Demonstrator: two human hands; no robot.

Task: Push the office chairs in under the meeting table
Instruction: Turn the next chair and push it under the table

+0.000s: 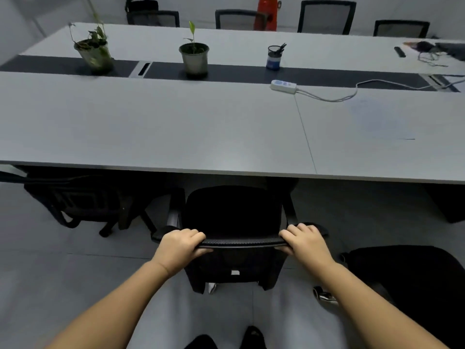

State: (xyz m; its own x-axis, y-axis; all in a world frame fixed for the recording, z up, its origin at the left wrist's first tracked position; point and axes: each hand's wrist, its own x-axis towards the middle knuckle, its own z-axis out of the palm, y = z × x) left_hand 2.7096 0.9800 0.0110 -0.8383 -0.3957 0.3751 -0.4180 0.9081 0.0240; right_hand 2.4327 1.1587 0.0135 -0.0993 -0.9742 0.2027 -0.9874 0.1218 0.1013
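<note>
A black office chair (pixel 234 212) stands right in front of me, facing the long grey meeting table (pixel 176 127). The front of its seat lies under the table's near edge; its backrest stays on my side. My left hand (pixel 180 244) grips the left part of the backrest's top rail. My right hand (pixel 305 239) grips the right part of the same rail. Both hands have fingers curled over the rail and thumbs beneath it. A second black chair (pixel 75 197) sits to the left, mostly under the table. A third black chair (pixel 412 278) stands out on the floor at my right.
Two potted plants (pixel 94 52) (pixel 194 57), a pen cup (pixel 274 56) and a white power strip (pixel 283 85) with its cord rest on the table. Several chairs (pixel 325 17) line the far side, beside a red object (pixel 268 13). My shoes (pixel 253 337) stand on grey floor tiles.
</note>
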